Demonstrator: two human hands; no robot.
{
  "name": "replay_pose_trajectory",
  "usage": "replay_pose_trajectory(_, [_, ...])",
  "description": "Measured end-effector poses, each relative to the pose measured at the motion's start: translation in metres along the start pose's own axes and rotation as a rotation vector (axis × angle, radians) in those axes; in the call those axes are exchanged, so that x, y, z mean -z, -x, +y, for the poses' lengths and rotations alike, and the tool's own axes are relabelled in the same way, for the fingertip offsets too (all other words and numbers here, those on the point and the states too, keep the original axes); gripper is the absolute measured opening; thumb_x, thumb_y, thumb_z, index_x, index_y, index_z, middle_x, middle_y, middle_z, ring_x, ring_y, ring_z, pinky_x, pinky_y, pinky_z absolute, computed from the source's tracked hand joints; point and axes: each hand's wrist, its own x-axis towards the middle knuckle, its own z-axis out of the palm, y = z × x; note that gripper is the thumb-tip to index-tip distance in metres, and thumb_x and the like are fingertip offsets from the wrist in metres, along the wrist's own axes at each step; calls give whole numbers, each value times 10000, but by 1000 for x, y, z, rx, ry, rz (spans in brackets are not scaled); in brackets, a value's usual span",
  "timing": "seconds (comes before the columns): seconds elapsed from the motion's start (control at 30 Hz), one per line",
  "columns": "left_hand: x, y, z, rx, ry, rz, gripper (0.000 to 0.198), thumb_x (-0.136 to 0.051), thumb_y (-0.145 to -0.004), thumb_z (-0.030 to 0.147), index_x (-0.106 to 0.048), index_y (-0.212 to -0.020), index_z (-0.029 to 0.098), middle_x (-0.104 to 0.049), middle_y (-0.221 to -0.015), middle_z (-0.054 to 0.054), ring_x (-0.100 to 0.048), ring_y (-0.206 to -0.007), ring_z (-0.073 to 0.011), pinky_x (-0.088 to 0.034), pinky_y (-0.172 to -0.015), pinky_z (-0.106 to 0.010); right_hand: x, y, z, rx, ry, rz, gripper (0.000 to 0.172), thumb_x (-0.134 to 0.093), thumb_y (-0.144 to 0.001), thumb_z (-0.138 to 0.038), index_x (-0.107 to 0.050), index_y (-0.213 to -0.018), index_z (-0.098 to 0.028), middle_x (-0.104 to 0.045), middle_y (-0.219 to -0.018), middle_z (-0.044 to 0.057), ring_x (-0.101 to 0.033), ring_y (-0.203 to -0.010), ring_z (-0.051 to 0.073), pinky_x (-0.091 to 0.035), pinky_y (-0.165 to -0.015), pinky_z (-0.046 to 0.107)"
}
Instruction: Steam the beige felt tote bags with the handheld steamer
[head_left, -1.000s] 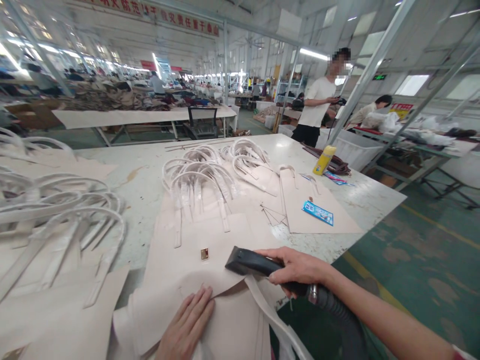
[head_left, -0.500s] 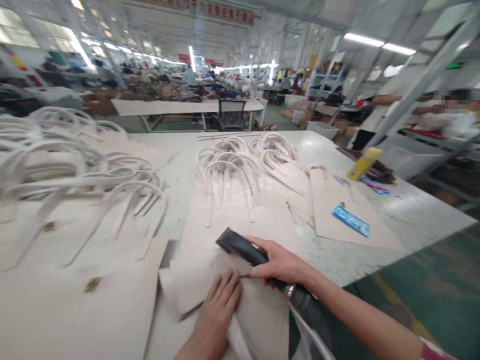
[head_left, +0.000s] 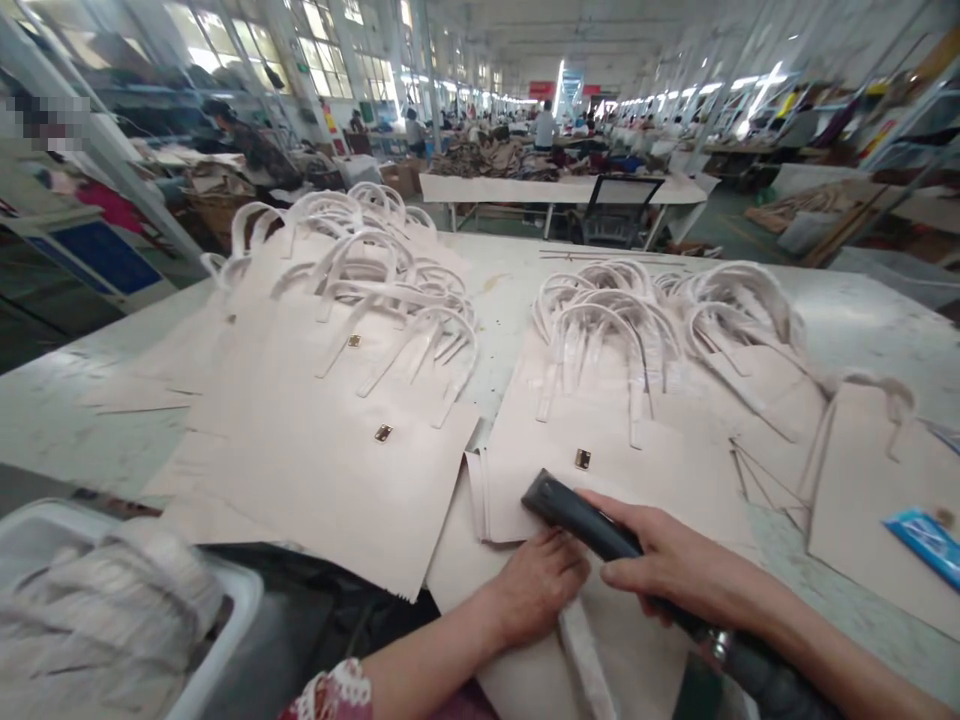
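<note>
My right hand is wrapped round a black handheld tool with a wide flat head and a ribbed hose at its rear. The head hovers over or touches a beige bag panel; I cannot tell which. Just above it on the panel sits a small dark, gold-edged label. Beneath the tool, my left hand rests closed at the panel's near edge, fingers curled and partly hidden. A pale strap runs down from under this hand. What its fingers hold is hidden.
More beige panels with looped handles lie stacked at left, with others beyond my hands. A white bin of pale strips stands lower left. At right lies a blue packet. A chair and people are farther back.
My view has swung left, bringing the bin and left stack into sight. My left hand's fingers went from stretched flat to curled. The tool stays in my right hand, and a label now shows beyond it.
</note>
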Motion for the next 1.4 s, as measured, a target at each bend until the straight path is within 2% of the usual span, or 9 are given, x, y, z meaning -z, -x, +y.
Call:
replay_pose_trajectory(0.07, [0,-2,-1,4,-10,16,179,-400,-862,183,-533,-959,113,-445,-1247,-120,-284,-1242,-195,-204,-1063,-386,4,-7,-5,20,6,22,692,-525,-691,-131,-318,-1337,-265,-563,-545,-42,-503,-370,112,-407,-349,189])
replay_pose_trajectory(0.23, [1,-5,-6,-12,-46,59,168,-384,-871,160,-544,-883,111,-392,-1303,-117,-263,-1257,-195,-229,-1054,-376,19,-2,-8,108,-55,225,673,-548,-736,-204,-281,-1353,-234,-513,-467,-60,-488,-402,122,-416,-380,202])
replay_pose_trajectory(0.47, [0,-6,-11,-78,-13,119,217,-369,-881,149,-548,-765,109,-478,-1218,-105,-362,-1191,-174,-262,-1035,-346,27,21,7,-59,-35,40,702,-544,-721,-174,-265,-1364,-221,-553,-524,-27,-515,-398,139,-410,-352,212])
replay_pose_trajectory(0.63, [5,-1,-8,-126,3,105,209,-363,-872,156,-549,-790,104,-498,-1180,-104,-349,-1193,-185,-268,-1027,-332,18,0,7,28,-30,6,676,-536,-727,-171,-286,-1353,-215,-576,-560,-26,-502,-394,121,-410,-362,209])
replay_pose_trajectory(0.77, [7,1,-6,-63,-11,94,195,-379,-864,194,-539,-795,107,-482,-1186,-126,-336,-1199,-205,-245,-1037,-363,7,-17,7,108,-53,150,664,-553,-725,-177,-303,-1337,-243,-560,-514,-56,-503,-406,118,-426,-393,210])
replay_pose_trajectory(0.87, [9,0,-4,-27,-34,97,211,-362,-871,194,-546,-803,114,-439,-1241,-113,-295,-1227,-204,-239,-1042,-356,11,-14,9,148,-110,250,675,-544,-752,-205,-247,-1356,-253,-539,-460,-72,-504,-397,127,-433,-394,216])
replay_pose_trajectory(1.07, [10,-3,-3,-30,-86,70,249,-336,-890,199,-558,-797,132,-463,-1213,-86,-249,-1260,-206,-231,-1045,-344,28,3,7,18,-57,31,714,-549,-743,-183,-218,-1375,-212,-553,-478,-54,-512,-388,129,-434,-354,212])
replay_pose_trajectory(1.23, [5,-2,-4,-33,-79,59,196,-374,-881,172,-561,-847,126,-534,-1082,-80,-241,-1263,-211,-210,-1050,-343,26,1,-2,41,-61,-46,722,-554,-739,-187,-215,-1376,-219,-564,-536,-43,-525,-411,124,-446,-368,211])
replay_pose_trajectory(1.4, [1,-2,-4,-17,-16,41,162,-409,-872,177,-557,-833,124,-547,-1058,-95,-385,-1161,-187,-273,-1008,-328,24,2,-3,-31,28,-95,708,-531,-734,-167,-229,-1372,-221,-581,-562,-29,-531,-407,123,-434,-361,203])
